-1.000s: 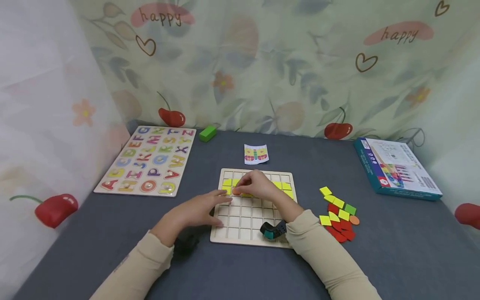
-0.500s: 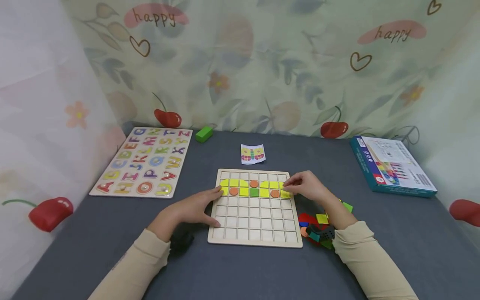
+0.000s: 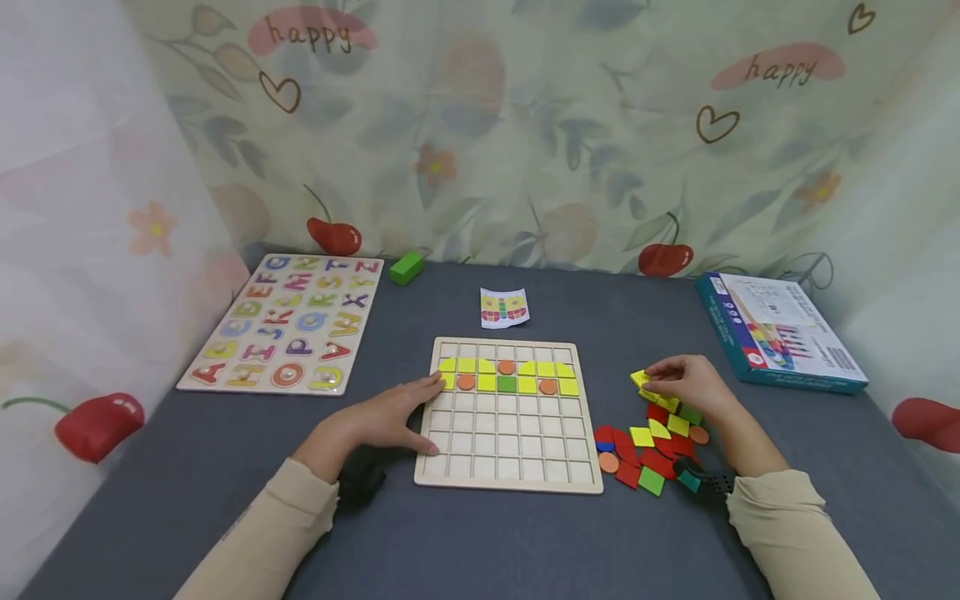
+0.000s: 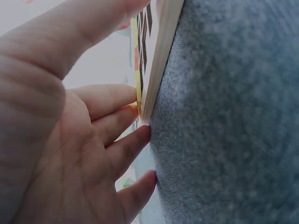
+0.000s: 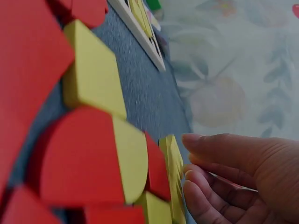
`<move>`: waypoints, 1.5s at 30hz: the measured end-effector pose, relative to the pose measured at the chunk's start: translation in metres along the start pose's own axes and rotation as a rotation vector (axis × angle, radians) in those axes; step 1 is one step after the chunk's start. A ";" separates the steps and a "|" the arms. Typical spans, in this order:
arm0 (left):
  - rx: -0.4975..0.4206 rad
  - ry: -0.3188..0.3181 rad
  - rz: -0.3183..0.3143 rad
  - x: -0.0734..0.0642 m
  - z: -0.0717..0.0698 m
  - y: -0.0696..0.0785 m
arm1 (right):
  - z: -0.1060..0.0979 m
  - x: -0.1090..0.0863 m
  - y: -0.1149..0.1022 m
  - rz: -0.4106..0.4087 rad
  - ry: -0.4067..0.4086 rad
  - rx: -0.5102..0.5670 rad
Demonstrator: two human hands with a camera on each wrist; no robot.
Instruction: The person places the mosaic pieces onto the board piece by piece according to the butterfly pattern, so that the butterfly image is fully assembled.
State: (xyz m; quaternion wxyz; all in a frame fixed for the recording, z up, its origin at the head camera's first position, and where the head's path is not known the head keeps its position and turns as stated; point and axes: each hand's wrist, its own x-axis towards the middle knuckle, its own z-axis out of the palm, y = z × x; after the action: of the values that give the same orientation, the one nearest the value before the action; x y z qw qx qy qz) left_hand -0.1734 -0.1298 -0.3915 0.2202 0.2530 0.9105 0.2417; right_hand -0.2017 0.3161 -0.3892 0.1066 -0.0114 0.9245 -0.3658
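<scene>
The left hand, fingers unclenched, touched the wooden grid board, probably steadying it; whether the right hand pinched yellow tiles was unclear.

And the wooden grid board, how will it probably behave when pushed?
The grid board is probably stiff, as its edges look straight. Lying flat, it should slide rather than tip. Its orange discs may shift, as round outlines leave open corners.

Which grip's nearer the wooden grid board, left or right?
Left. The left grip touches the wooden grid board at its left edge; the right grip is off the board's right side, over the far end of the loose pieces.
</scene>
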 end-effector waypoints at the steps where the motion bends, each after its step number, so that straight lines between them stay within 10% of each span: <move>1: -0.001 -0.001 -0.001 0.000 0.000 0.000 | -0.001 -0.001 0.002 0.006 -0.003 -0.002; 26: -0.010 -0.002 0.008 0.001 0.001 -0.004 | 0.006 -0.005 -0.001 -0.082 0.000 -0.088; 45: -0.013 0.000 0.020 -0.001 0.001 -0.003 | 0.079 0.036 -0.105 -0.305 -0.153 0.058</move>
State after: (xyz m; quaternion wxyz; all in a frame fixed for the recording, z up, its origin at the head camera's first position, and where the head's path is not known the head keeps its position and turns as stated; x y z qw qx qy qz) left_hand -0.1732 -0.1321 -0.3932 0.2196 0.2608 0.9063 0.2497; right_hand -0.2267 0.1819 -0.3808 0.1201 -0.1760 0.8903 -0.4024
